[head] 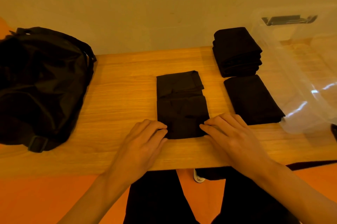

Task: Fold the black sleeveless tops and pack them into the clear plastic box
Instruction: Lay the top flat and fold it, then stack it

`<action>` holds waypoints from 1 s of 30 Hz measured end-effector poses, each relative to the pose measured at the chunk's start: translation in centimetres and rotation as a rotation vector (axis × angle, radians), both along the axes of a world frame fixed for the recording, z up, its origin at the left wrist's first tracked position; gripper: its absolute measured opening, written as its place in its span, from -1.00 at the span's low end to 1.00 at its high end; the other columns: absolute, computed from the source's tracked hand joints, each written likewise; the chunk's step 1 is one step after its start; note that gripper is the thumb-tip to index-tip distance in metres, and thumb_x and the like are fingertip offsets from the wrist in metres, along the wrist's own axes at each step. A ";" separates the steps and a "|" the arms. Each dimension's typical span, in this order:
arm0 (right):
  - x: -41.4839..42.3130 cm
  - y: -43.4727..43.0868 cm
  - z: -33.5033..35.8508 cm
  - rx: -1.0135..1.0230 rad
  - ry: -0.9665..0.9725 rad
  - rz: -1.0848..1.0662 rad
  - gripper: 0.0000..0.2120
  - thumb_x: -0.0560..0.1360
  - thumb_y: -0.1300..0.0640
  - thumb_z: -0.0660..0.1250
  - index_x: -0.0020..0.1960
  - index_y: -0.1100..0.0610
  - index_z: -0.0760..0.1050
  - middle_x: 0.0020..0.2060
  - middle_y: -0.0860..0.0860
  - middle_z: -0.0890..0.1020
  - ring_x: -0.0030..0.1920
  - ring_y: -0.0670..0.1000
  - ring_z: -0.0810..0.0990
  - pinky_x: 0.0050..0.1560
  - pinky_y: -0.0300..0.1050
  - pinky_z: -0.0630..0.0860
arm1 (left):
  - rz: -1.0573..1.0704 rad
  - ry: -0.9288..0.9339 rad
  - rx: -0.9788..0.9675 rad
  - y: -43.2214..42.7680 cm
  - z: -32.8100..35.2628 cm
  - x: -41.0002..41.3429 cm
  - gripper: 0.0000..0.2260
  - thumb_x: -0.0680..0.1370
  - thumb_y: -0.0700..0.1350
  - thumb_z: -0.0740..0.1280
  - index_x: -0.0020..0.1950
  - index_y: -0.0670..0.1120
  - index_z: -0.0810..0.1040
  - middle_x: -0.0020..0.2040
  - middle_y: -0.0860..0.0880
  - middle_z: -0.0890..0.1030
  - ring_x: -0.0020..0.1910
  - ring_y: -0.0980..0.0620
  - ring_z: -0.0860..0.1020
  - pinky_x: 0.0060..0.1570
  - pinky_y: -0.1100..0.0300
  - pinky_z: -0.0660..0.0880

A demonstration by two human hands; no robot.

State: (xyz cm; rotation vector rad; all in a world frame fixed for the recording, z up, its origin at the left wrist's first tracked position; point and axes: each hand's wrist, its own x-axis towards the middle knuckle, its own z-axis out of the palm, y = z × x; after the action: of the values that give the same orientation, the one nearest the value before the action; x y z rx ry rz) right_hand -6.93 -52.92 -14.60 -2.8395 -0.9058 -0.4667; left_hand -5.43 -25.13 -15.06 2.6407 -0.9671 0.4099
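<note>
- Black top [182,107] lies mid-table [120,85], straight in front of us, as 1 narrow strip. Its long axis runs from near edge to far edge.
- L hand [144,140] is at the near-left corner, fingers curled w/ fabric pinched between them.
- R hand [231,134] is at the near-right corner, fingers almost straight and resting on the cloth. Its thumb is hidden, so it looks to us like a press, not a clench.
- Both hands sit at the same short end, so we judge the next fold goes away from us, near end over far end.
- Clear plastic box [299,70] stands far right, nearer the R hand. We see no tops in it.
- Betw. strip and box: 1 stack of folded tops [237,52] at the back and 1 single folded top [252,100] just in front of it.
- Black bag [40,85] is on the left; contents can't be seen.
</note>
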 end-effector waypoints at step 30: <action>9.2 3.2 3.8 0.729 0.382 -0.309 -0.70 0.60 0.03 0.32 0.32 0.01 0.43 -0.12 -0.12 0.61 -0.07 -0.18 0.59 -0.09 -0.42 0.51 | 0.509 0.564 -0.754 -3.6 3.5 6.6 -0.92 0.67 -0.10 0.27 0.11 0.04 0.54 -0.12 0.03 0.63 -0.13 0.09 0.60 -0.20 0.04 0.54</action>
State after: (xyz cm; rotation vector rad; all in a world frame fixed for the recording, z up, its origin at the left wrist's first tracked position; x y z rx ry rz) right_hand 2.31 -49.77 -10.84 -2.2595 -0.1618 -0.2037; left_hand 1.13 -28.73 -11.55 2.0587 0.0592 0.0793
